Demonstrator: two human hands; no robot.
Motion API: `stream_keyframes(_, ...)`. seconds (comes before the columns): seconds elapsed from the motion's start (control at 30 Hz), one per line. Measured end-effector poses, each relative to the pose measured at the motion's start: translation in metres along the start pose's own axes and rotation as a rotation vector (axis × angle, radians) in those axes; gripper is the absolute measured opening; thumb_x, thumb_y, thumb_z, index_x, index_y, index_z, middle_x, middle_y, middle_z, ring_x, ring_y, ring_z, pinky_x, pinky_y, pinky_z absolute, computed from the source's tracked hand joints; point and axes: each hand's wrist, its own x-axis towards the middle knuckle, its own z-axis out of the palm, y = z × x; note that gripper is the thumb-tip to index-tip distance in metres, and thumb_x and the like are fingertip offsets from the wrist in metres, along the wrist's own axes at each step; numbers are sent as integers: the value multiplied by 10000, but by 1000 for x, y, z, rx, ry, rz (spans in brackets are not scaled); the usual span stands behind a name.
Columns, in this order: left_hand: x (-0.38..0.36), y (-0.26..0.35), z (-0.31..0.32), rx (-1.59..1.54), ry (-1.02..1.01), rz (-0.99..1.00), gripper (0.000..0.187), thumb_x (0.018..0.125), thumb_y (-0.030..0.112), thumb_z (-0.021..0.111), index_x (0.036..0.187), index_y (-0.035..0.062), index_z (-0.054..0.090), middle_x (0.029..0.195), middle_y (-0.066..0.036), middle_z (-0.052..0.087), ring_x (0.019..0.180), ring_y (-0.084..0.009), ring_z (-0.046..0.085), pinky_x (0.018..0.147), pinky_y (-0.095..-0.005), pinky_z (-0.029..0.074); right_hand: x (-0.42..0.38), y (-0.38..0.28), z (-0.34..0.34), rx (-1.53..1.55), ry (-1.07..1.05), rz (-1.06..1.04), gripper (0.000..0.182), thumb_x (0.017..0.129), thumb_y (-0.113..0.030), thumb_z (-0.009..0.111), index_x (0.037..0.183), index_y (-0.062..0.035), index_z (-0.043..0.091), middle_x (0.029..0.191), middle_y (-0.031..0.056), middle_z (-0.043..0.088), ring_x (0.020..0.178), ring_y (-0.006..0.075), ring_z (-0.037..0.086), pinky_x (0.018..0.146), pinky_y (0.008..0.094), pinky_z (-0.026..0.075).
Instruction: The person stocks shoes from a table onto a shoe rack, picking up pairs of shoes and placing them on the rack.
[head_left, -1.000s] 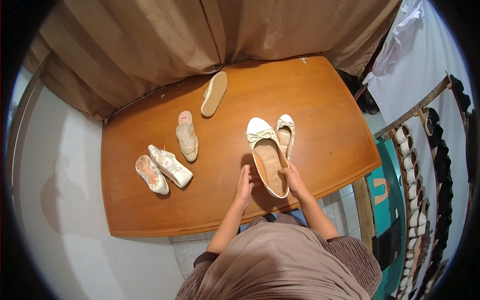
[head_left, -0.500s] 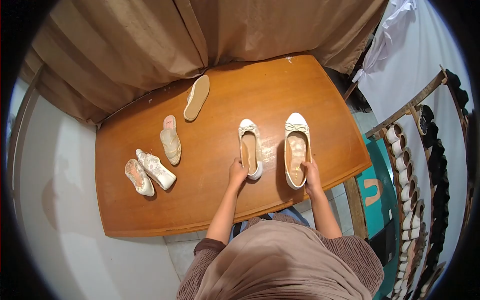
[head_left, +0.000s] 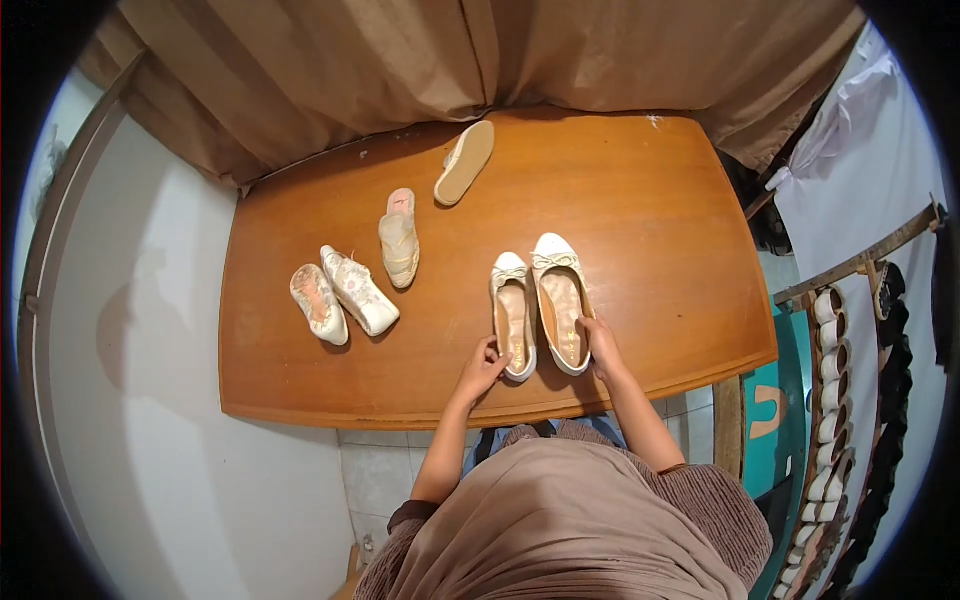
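Two white flats sit side by side, toes pointing to the far edge, near the tabletop's [head_left: 650, 220] near edge, right of its middle. The left hand [head_left: 482, 367] grips the heel of the left flat [head_left: 513, 314]; the right hand [head_left: 602, 345] holds the heel of the right flat [head_left: 561, 302]. Toward the left edge lie two floral shoes [head_left: 340, 300], with a mule [head_left: 399, 236] beside them, and a sandal [head_left: 464, 162] sole-up near the far edge.

Both my bare forearms reach forward; my left hand [head_left: 483, 367] and right hand [head_left: 601, 343] curl lightly, fingers bent, near the table's front edge.
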Motion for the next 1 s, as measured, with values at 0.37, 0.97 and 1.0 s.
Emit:
stream_keyframes(0.37,1,10,-46,-54,-23,-200,348,891,272,524,1153,49,469,784,-23,516,656,-93,500,549,-211,400,25,13,11,-26,106,-126,320,888,-145,457,1168,4,504,985,100,594,874,179,561,773,284,444)
stream_keyframes(0.97,32,-36,-80,203,196,-61,405,855,325,550,1061,-18,485,827,-151,608,774,-239,592,687,-335,465,36,69,48,-446,32,-221,315,792,-93,580,1081,32,587,840,182,594,804,238,585,754,332,466)
stream_keyframes(1.0,34,-36,-80,214,216,-17,421,851,333,553,1052,-30,480,853,-174,616,801,-260,598,717,-350,464,33,68,52,-449,33,-219,315,792,-93,580,1081,32,587,840,182,594,804,238,585,754,332,466)
